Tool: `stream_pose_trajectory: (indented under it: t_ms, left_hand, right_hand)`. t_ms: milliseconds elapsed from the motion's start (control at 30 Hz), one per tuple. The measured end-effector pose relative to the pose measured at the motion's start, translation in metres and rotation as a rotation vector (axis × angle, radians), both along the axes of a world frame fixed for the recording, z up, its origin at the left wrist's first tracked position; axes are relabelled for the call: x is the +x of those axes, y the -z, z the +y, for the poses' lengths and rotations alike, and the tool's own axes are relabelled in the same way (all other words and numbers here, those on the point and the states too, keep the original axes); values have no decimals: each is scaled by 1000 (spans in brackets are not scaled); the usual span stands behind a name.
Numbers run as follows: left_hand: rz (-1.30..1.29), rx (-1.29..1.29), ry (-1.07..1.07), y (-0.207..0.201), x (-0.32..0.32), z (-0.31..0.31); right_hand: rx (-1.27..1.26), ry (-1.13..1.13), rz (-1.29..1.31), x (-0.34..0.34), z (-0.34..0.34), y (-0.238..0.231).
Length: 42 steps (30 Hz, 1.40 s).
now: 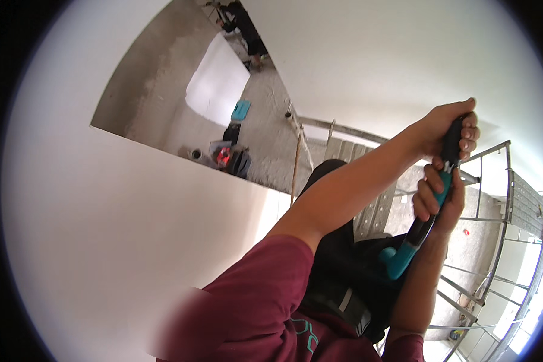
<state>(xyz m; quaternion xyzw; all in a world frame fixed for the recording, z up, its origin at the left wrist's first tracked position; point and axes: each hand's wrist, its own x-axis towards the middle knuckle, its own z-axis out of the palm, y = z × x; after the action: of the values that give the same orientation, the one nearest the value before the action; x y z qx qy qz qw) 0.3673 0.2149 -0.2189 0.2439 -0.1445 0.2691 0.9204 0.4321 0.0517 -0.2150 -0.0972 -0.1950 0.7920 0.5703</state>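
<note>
My left hand (pixel 449 130) is closed round the black upper end of a long teal-and-black tool (pixel 445 186), thumb pointing up and outward. Just below it, my right hand (pixel 438 199) wraps the tool's teal middle. From there the tool slants down to the left through a dark section. It finishes in a curved teal end with a rounded knob, over my dark trousers. Its working part cannot be made out. Both forearms are bare below maroon sleeves, and the left one reaches across to the right.
Perforated metal scaffold planks (pixel 374 212) and a tubular frame (pixel 505 181) surround my legs. A pale wall (pixel 126 223) fills the left. Through an opening, a white sheet (pixel 218 81), a teal case (pixel 241 110) and tools lie on rough floor; another person (pixel 242 27) is beyond.
</note>
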Motion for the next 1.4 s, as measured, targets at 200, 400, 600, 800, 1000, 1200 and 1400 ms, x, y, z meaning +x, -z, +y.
stream_pose_trajectory:
  t_ms: [200,400,600,800,1000,1200,1400]
  left_hand:
    - [661,-29,-366,42,15,34]
    - [896,90,-846,137,30,80]
    - [76,-419,-26,122,54,76]
    - [613,13,-287,132,62,87]
    - [1135,347,-632,142,70,93]
    - [1127,344,-553,145,57,99]
    - [838,147,-205,141,42,112]
  right_hand:
    - [-213,369,-1114,9,48,38]
    - [-300,238,-1343,9,87,91]
    - [-123,-216,225,57,90,90]
    - [-64,-95,81,41,80,84]
    - [-23,505,-1578,64,93,141]
    - [-313,276,-888,75,101,144]
    - [-77,-157,-90,79,102,117]
